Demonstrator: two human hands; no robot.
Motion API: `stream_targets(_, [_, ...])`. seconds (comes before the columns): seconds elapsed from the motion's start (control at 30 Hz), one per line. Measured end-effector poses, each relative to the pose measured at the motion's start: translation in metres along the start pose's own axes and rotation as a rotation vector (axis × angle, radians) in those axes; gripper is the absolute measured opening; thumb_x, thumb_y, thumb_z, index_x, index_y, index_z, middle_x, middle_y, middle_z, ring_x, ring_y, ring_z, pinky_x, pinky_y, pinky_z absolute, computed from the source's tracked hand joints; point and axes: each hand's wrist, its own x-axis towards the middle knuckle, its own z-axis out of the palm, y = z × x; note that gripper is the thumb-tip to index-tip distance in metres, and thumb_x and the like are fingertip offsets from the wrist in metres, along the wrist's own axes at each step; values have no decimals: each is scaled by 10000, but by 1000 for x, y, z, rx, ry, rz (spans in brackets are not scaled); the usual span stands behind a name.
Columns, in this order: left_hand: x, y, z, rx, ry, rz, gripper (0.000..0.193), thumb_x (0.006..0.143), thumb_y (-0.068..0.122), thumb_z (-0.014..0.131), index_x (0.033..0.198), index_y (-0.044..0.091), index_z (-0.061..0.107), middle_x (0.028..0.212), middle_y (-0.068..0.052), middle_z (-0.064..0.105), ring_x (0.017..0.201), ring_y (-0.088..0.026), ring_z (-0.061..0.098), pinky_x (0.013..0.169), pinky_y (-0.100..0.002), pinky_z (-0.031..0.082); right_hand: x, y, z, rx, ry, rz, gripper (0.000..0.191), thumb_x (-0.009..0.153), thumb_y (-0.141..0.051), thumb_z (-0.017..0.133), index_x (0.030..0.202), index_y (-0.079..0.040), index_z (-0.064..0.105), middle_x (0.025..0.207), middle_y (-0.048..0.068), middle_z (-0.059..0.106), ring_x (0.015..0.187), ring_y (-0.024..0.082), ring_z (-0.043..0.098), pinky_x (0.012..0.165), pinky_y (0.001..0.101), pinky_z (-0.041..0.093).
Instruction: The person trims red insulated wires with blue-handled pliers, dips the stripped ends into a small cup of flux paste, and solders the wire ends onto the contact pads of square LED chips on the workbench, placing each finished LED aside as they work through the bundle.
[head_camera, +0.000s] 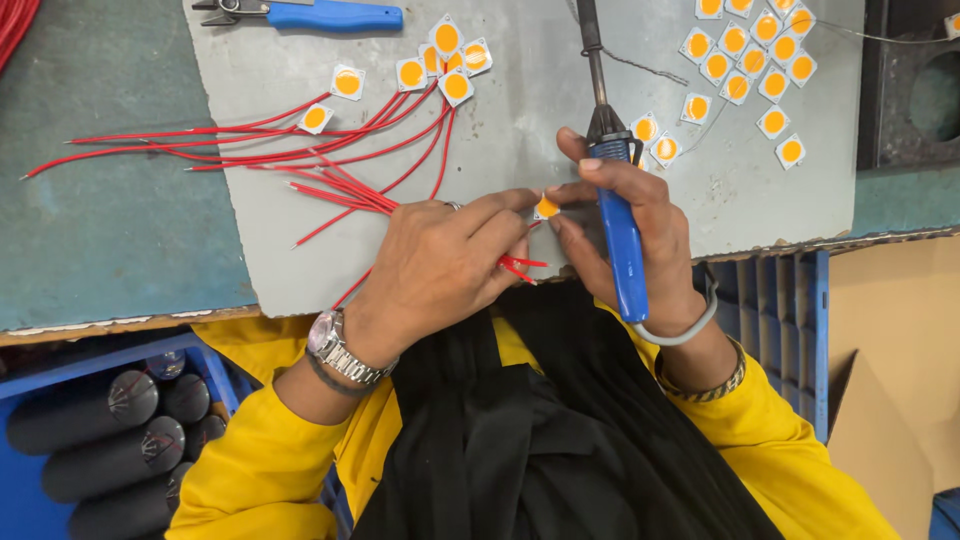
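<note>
The left hand (435, 265) is closed in a pinch: its fingertips press on a small square white chip with a round orange-yellow centre (546, 208), which lies on the grey sheet-metal work plate (520, 130) just at the near edge, and a few thin red insulated wires (515, 266) run out from under the palm. The right hand (625, 225) is wrapped around the blue handle of a soldering iron (618, 215), thumb and forefinger also touching the chip from the other side, so both hands meet on it; the iron's dark metal shaft points away from the person, across the plate. To do this step well, the chip should, I judge, stay flat on the plate and pinned by the left fingertips clear of the pad being joined, with the wire end laid square on that pad before heat comes near. The iron's hot end needs to stay away from the wire insulation and from the loose bundle of red wires (250, 150) lying to the left. More identical chips sit in a cluster at the far right (760, 50) and another group near the top centre (445, 60), some already wired; blue-handled cutters (310, 14) rest at the far edge, well apart from the hands.
</note>
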Motion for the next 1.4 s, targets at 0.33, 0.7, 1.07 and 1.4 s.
stream_targets(0.33, [1,-4,0,25,-108,8,301,836,218,784,1036,50,636,1166,-28,728,599,-236,642,506,-378,471,-4,-11,-15,74,120,36,387,1090,81,594,1438,-27,464,1387,264,564,1204,346,723,976,386,640])
stream_targets(0.7, [-5,-2,7,240,-98,105,85,867,91,659,896,61,585,1327,-53,693,522,-180,552,521,-338,444,-32,-12,-70,186,487,34,324,983,-191,774,1059,63,589,871,151,650,610,204,596,572,275,491])
stream_targets(1.07, [-3,0,7,241,-98,96,89,854,105,658,883,60,587,1316,-63,700,503,-178,547,498,-335,439,-12,-40,-71,13,280,87,324,989,-186,775,875,74,618,727,121,618,538,145,522,533,215,361])
stream_targets(1.4, [-5,0,8,256,-93,100,91,856,112,659,848,66,582,1304,-58,702,506,-173,555,500,-340,443,21,-56,-79,-154,8,-34,252,928,-168,715,831,57,658,739,126,675,531,174,631,511,231,450])
